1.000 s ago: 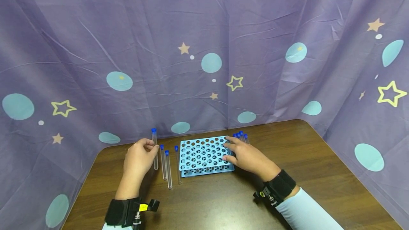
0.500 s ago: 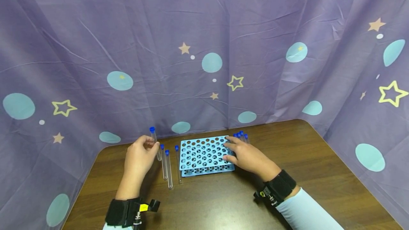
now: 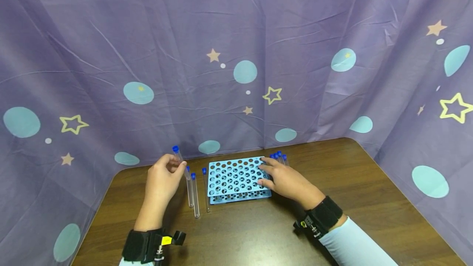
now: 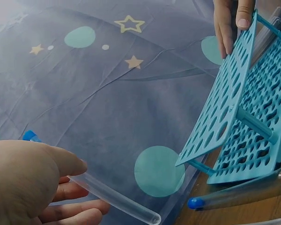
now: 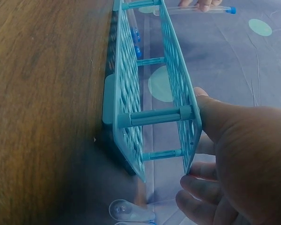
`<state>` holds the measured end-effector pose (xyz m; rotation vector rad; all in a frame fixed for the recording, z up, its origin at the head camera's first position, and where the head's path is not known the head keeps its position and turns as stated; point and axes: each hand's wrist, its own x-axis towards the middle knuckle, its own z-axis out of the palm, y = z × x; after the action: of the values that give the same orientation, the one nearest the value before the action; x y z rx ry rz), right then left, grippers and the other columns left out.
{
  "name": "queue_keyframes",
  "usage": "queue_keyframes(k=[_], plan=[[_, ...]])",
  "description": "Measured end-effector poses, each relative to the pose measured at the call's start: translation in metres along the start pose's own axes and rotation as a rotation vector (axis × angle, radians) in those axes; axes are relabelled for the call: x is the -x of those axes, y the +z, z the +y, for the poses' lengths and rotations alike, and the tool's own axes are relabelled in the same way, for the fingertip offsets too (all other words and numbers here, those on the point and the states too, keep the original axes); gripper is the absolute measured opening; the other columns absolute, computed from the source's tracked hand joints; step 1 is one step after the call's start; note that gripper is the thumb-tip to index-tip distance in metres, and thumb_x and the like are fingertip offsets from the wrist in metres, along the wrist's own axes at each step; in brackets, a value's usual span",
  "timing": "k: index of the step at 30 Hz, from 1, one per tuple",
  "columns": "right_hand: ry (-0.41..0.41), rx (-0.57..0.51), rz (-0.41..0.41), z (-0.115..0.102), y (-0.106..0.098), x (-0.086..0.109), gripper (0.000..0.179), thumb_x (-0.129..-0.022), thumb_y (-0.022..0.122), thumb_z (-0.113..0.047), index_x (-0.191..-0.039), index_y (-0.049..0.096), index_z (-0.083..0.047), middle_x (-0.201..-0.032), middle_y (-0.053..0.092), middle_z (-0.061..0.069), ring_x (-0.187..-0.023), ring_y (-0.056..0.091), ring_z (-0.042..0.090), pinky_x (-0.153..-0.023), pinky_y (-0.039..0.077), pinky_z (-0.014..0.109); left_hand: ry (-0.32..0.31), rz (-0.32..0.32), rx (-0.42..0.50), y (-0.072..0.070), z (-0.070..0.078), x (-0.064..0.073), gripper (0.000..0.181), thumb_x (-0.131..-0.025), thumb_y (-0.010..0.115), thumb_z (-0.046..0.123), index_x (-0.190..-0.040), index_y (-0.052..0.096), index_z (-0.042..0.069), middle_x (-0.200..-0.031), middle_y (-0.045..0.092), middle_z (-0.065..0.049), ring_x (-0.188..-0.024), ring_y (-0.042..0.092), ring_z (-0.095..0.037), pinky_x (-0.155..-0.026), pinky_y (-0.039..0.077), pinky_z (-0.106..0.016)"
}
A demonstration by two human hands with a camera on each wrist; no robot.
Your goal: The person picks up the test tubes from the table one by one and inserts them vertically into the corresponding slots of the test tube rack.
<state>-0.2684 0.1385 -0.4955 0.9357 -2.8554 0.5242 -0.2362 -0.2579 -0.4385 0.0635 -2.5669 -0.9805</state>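
Note:
My left hand point(image 3: 162, 180) pinches a clear test tube with a blue cap point(image 4: 117, 199) between thumb and fingers. The tube is held above the table, tilted, its cap up to the left and its rounded end down to the right. My right hand point(image 3: 286, 180) rests spread on the right end of a light blue test tube rack point(image 3: 236, 177), touching its perforated top plate. In the right wrist view, the thumb lies on that plate and the fingers are by its edge point(image 5: 198, 145). No tube shows in the rack's holes.
Capped tubes point(image 3: 195, 200) lie on the brown table point(image 3: 255, 233) between my left hand and the rack, one tube point(image 3: 205, 190) close beside the rack. Several more blue-capped tubes point(image 3: 279, 155) lie behind my right hand. A purple curtain point(image 3: 184, 122) hangs at the table's back.
The test tube in my left hand has gone from nearly upright to tilted, its lower end swinging up and right. My right hand and the rack have stayed in place.

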Motion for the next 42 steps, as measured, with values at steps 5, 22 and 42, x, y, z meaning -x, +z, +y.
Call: queue_keyframes(k=[5, 22, 42], plan=[[-0.010, -0.001, 0.001, 0.000, 0.000, 0.001, 0.063, -0.112, 0.072, -0.048, -0.156, 0.067, -0.004, -0.174, 0.051, 0.022, -0.153, 0.061, 0.044, -0.121, 0.056, 0.056, 0.008, 0.018, 0.028, 0.001, 0.005, -0.001, 0.018, -0.108, 0.078, 0.022, -0.116, 0.075, 0.006, -0.111, 0.083, -0.016, -0.093, 0.079, -0.029, -0.074, 0.057, -0.025], [-0.008, -0.017, -0.010, 0.001, 0.002, 0.000, 0.063, -0.112, 0.071, -0.047, -0.157, 0.065, -0.004, -0.176, 0.049, 0.020, -0.156, 0.057, 0.045, -0.124, 0.053, 0.059, 0.079, 0.078, 0.097, 0.005, 0.018, 0.001, 0.015, -0.107, 0.081, 0.018, -0.113, 0.076, 0.006, -0.107, 0.083, -0.014, -0.095, 0.081, -0.030, -0.076, 0.059, -0.017], [-0.017, -0.023, 0.017, -0.002, 0.002, 0.001, 0.059, -0.111, 0.074, -0.043, -0.154, 0.068, -0.002, -0.174, 0.052, 0.022, -0.153, 0.061, 0.046, -0.122, 0.054, 0.059, 0.171, 0.086, 0.146, 0.014, 0.035, -0.003, 0.017, -0.103, 0.085, 0.016, -0.113, 0.078, 0.005, -0.110, 0.083, -0.014, -0.094, 0.084, -0.031, -0.076, 0.062, -0.021]])
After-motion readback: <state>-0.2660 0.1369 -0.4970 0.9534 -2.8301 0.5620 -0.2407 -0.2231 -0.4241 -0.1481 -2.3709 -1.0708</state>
